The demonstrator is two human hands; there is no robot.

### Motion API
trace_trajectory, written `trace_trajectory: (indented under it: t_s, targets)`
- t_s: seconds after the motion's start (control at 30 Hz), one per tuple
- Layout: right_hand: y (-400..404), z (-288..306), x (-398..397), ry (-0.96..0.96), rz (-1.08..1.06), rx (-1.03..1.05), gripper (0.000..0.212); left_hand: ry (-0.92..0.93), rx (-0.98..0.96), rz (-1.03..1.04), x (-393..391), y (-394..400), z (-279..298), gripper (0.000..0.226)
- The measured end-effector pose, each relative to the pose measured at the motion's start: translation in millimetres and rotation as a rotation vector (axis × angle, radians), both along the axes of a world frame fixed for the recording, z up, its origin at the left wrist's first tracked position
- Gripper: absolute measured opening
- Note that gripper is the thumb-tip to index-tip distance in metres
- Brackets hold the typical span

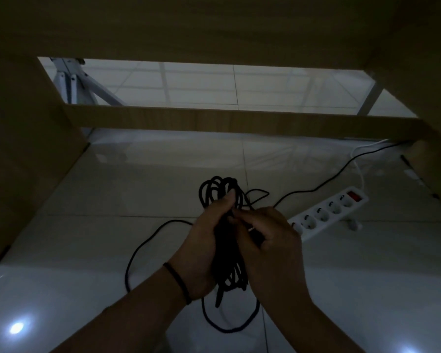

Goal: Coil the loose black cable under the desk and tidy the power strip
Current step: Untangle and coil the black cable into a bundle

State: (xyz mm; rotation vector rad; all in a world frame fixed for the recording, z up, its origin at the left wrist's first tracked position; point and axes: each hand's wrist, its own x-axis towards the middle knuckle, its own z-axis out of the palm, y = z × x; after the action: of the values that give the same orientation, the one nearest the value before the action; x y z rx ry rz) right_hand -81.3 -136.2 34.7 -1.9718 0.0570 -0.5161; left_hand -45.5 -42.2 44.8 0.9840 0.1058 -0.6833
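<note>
Glossy tiled floor point(112, 189) under wooden desk point(214, 26)

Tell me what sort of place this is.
Probably the floor space under a wooden desk in an office or home room: glossy floor tiles, a white power strip, and a white metal frame beyond.

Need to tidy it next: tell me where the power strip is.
In the head view, the white power strip lies on the tiled floor, right of both hands.
</note>
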Motion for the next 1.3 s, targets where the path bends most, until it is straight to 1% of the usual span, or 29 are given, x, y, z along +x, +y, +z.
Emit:
trace_trajectory:
  t_s: [0.1,0.17,0.23,0.33,0.4,0.43,0.47,0.53,0.57,0.67,0.7,0.73,0.8,0.87,0.93,1.03,1.2,1.27,1.3]
  targets:
    - [0,-1,-1,0.049,0.054,-0.012,0.017,0.003,0.075,-0.017,-1,-2,2,0.047]
    - [2,-2,-1,0.080,0.103,-0.040,0.017,0.010,0.104,0.037,2,0,2,0.051]
    - [6,-3,-2,0.077,0.111,-0.055,0.023,-0.036,0.162,0.095,4,-2,0,0.050]
    - [6,-1,-3,0.141,0.071,0.088,0.025,-0.102,0.297,0.244,6,-5,1,0.045]
    - [4,2,-3,0.183,0.040,0.092,0.025,-0.110,0.347,0.375,16,1,1,0.042]
    - [4,4,-4,0.202,0.046,0.074,0.023,-0.108,0.343,0.425,21,5,2,0.040]
    - [5,6,-4,0.228,0.071,0.058,0.029,-0.101,0.322,0.460,25,8,2,0.038]
    - [7,4,-5,0.259,0.116,-0.011,0.051,-0.065,0.226,0.470,27,10,3,0.035]
    - [7,0,-6,0.245,0.122,-0.070,0.052,-0.042,0.162,0.458,26,9,3,0.034]
    - [4,-15,-2,0.120,0.068,-0.266,0.030,0.006,0.059,0.431,24,6,0,0.033]
    - [2,-21,-1,0.075,0.041,-0.301,0.029,0.024,0.039,0.425,25,7,0,0.033]
    - [1,-25,1,0.041,0.026,-0.313,0.031,0.047,0.010,0.418,25,8,0,0.033]
    - [2,-27,3,0.027,0.024,-0.324,0.043,0.096,-0.059,0.401,26,11,2,0.033]
    - [3,-27,4,0.020,0.020,-0.356,0.055,0.139,-0.082,0.402,26,11,4,0.038]
    - [6,-28,2,0.022,0.036,-0.336,0.056,0.164,-0.063,0.430,28,11,3,0.040]
    - [13,-31,-5,0.079,0.076,-0.215,0.041,0.137,-0.034,0.479,29,11,4,0.041]
    - [10,-26,-7,0.017,0.030,-0.182,0.032,-0.009,-0.017,0.374,22,4,7,0.028]
    - [10,-22,-6,0.015,0.034,-0.175,0.029,-0.041,0.002,0.357,22,4,7,0.033]
    - [10,-20,-5,0.013,0.060,-0.187,0.028,-0.026,0.004,0.366,24,5,6,0.036]
